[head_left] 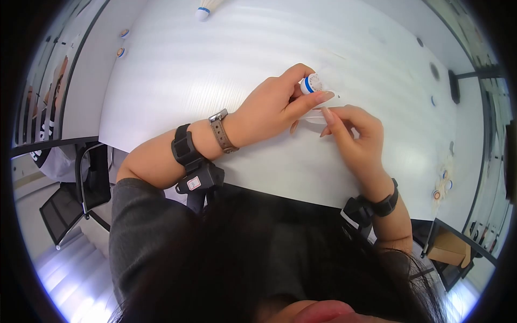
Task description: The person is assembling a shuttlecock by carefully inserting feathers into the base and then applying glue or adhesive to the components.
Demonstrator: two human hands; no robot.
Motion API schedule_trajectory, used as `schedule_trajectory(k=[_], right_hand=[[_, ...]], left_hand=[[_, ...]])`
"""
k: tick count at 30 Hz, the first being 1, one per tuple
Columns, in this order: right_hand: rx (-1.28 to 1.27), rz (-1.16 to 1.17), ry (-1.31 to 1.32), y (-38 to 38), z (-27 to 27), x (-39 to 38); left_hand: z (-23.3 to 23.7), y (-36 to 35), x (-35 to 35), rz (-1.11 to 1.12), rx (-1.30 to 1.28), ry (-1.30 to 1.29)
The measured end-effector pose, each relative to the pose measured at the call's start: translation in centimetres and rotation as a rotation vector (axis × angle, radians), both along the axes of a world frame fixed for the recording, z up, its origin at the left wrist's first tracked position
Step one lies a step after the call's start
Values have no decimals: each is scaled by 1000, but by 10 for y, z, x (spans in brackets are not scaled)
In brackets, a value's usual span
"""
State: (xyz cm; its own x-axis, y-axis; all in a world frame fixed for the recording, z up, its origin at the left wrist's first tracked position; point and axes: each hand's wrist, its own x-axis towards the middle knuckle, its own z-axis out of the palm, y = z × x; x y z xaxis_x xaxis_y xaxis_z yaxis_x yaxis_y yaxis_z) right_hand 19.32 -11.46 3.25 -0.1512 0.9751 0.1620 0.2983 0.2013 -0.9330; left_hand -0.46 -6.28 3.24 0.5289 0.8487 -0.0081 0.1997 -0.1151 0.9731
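Gripping a shuttlecock base (314, 84) with a blue band, the left hand (285, 102) keeps a narrow hold, thumb and fingers closed around it, over the middle of the white desk (177, 75). A ring of small holes shows on the base's pale face. Just beside it, the right hand (358, 132) pinches a thin white feather (314, 116) between thumb and fingers, a narrow grip as well; the feather reaches under the left thumb, and whether it touches the left hand is unclear. A buckled wristband (220, 130) and a black strap (184, 148) circle the left forearm; another black strap (386, 200) is at the right wrist. Near the desk's far edge lies a shuttlecock (203, 13), with two small round pieces (121, 52) by the left edge. Close to the right edge sits a cluster of blue-ringed pieces and feathers (444, 180), too small to tell apart fully
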Motion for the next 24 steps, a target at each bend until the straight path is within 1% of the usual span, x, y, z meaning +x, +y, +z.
schedule_trajectory(k=[1, 7, 8, 10, 12, 15, 18, 19, 22, 23, 24], right_hand=[[46, 3, -23, 1, 0, 1], [117, -90, -75, 1, 7, 9], [130, -111, -83, 2, 9, 11], [95, -192, -90, 3, 15, 16], [154, -294, -86, 7, 16, 23], [217, -355, -140, 14, 20, 33], [228, -380, -67, 21, 18, 44], [195, -350, -137, 20, 21, 52], [-27, -362, -329, 16, 31, 58], [62, -375, -317, 17, 26, 57], [145, -444, -259, 21, 29, 48]], left_hand=[[-1, 1, 0, -10, 19, 13], [0, 3, -3, 3, 62, 61], [6, 2, -4, 8, 18, 72], [0, 3, -3, 27, -2, 11], [-1, 5, -2, 52, 0, -9], [-6, 4, -3, 67, -37, -62], [-7, 8, -3, 61, -79, -114], [-8, 7, -3, 62, -97, -126], [-14, 9, -5, 74, -38, -120], [-14, 10, -4, 73, -52, -125], [-13, 10, -4, 72, -64, -131]])
